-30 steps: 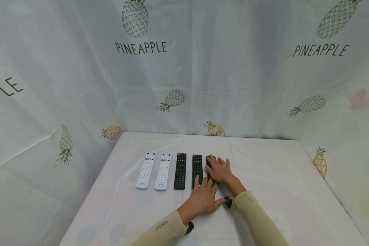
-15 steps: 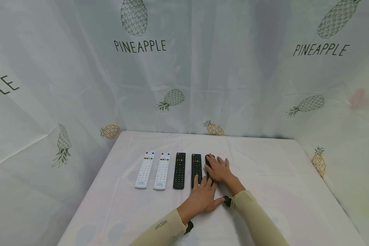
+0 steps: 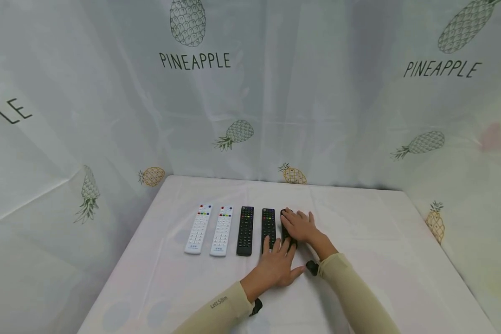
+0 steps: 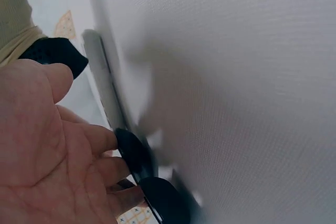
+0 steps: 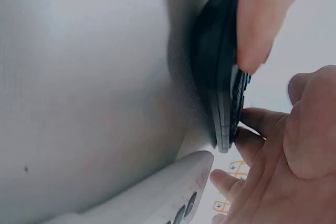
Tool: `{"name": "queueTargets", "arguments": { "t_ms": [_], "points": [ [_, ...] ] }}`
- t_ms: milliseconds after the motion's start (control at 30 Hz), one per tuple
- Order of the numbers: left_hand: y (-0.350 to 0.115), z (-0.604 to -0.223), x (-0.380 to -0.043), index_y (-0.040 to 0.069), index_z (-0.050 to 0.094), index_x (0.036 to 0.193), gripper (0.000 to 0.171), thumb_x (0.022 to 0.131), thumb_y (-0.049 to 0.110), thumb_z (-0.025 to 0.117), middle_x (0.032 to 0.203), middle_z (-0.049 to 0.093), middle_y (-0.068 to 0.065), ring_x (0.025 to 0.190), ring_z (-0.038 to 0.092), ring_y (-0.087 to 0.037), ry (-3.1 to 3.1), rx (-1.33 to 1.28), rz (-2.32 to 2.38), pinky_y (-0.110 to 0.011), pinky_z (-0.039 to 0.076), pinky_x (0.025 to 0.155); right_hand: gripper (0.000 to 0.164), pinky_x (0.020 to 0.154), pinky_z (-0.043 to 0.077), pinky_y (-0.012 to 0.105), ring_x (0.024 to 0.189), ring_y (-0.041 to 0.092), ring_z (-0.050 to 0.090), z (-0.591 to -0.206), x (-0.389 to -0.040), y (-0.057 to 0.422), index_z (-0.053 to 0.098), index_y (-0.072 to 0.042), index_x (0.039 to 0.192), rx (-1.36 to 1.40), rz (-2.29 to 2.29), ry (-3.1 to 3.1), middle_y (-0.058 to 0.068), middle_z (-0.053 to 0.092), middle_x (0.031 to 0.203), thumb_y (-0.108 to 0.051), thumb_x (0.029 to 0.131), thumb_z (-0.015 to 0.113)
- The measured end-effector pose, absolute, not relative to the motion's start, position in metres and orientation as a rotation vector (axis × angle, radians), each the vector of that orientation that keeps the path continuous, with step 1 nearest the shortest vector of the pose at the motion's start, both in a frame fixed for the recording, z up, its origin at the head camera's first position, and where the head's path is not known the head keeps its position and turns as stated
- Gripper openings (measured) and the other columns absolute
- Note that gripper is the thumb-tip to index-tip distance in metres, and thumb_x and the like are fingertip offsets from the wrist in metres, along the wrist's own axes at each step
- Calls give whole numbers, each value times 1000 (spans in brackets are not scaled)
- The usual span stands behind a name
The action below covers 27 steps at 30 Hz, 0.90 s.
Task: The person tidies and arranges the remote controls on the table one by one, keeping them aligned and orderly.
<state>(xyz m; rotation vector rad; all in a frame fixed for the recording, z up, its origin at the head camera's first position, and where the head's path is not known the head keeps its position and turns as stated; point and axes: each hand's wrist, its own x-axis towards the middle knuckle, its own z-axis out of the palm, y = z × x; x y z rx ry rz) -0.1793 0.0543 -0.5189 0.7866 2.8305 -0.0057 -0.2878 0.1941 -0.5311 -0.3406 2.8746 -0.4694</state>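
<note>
A row of remote controls lies on the cloth-covered table. Spread across the near ends of two black remotes is my left hand (image 3: 271,269), its fingertips touching them. My right hand (image 3: 302,228) rests over the rightmost black remote (image 5: 211,61) and covers most of it in the head view. To its left lies another black remote (image 3: 268,225), its near end partly under my left fingers. From the right wrist, right fingertips touch the button face of the rightmost black remote. Beside that remote, a white remote (image 5: 178,198) shows dark oval buttons; my right hand hides it in the head view.
Further left in the row lie a black remote (image 3: 245,231) and two white remotes, one inner (image 3: 221,232) and one outer (image 3: 198,229). Pineapple-printed curtains (image 3: 317,116) hang behind and beside the table (image 3: 371,241). Both wrists carry small black cameras.
My right hand and wrist have shifted slightly to the right, exposing more of the rightmost black remote's near end. My left hand stays put. The head view has drifted slightly.
</note>
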Motion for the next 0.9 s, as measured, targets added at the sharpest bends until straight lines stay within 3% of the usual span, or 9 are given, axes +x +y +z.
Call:
{"name": "queueTargets", "arguments": {
  "t_ms": [400,900],
  "points": [
    [51,-519,-178,24,33,155,74,97,70,27,163,27,0,150,28,-27,2848,822,16,-59,16,119,63,116,0,68,146,48,22,-531,-289,202,32,-7,155,-303,-798,2783,11,31,161,-47,107,19],
    [50,-528,-178,26,33,155,72,99,69,19,164,26,-1,150,27,-27,2888,842,22,-60,15,119,69,118,3,67,147,45,22,-532,-292,203,30,-7,155,-290,-828,2791,11,29,162,-53,106,14]
  ]
}}
